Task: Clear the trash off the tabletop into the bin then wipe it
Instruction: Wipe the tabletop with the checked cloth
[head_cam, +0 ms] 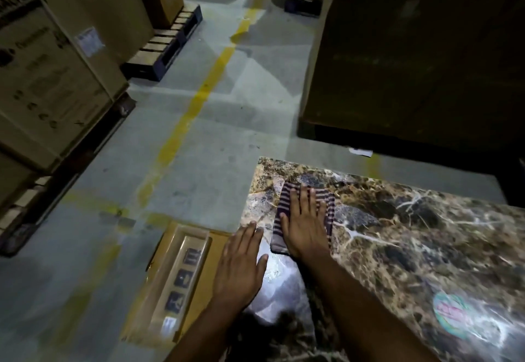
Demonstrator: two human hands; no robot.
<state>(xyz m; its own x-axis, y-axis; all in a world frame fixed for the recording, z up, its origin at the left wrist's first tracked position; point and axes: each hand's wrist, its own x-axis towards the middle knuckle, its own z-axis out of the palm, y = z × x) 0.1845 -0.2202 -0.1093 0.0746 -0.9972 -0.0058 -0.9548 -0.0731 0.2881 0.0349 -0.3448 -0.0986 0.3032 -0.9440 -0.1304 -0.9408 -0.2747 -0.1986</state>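
A folded purple-and-white striped cloth (284,205) lies near the far left corner of the brown marble tabletop (397,233). My right hand (305,225) presses flat on the cloth with straight, spread fingers. My left hand (241,268) rests flat at the table's left edge, just beside the cloth, fingers straight and holding nothing. A round green-and-pink sticker (451,313) is on the tabletop at the near right.
A flat cardboard box (181,279) with printed symbols lies on the floor left of the table. Stacked cartons on pallets (51,83) stand at the left, a large dark crate (412,63) behind the table. A yellow line (196,103) crosses the concrete floor.
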